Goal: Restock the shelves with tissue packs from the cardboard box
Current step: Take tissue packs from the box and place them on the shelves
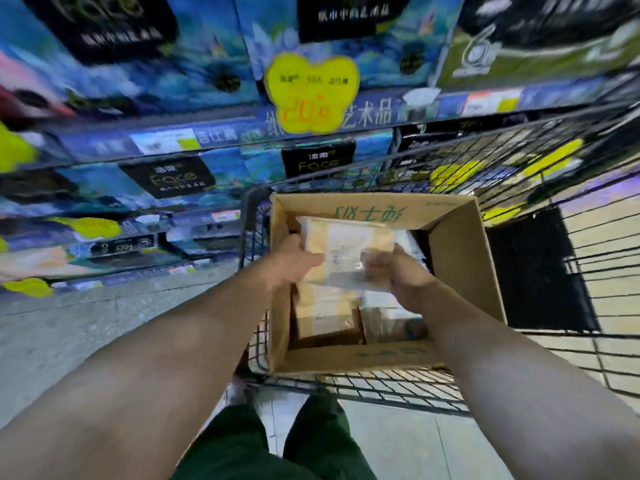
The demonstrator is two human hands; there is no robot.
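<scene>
An open cardboard box (pixel 460 258) with green print sits in a black wire cart (pixel 540 174). Over the box I hold a beige and white tissue pack (pixel 346 244) between both hands. My left hand (pixel 294 261) grips its left side and my right hand (pixel 398 271) grips its right side. More tissue packs (pixel 325 317) lie lower inside the box, partly hidden by my hands and the held pack. Shelves (pixel 194 140) on the left and ahead carry blue and black tissue packages; the picture is blurred there.
A yellow price tag (pixel 311 91) hangs from the shelf edge above the cart. Smaller yellow tags line the lower shelves on the left. Grey floor (pixel 69 327) lies between me and the shelves. My green trouser legs (pixel 277 445) show below, next to the cart's near edge.
</scene>
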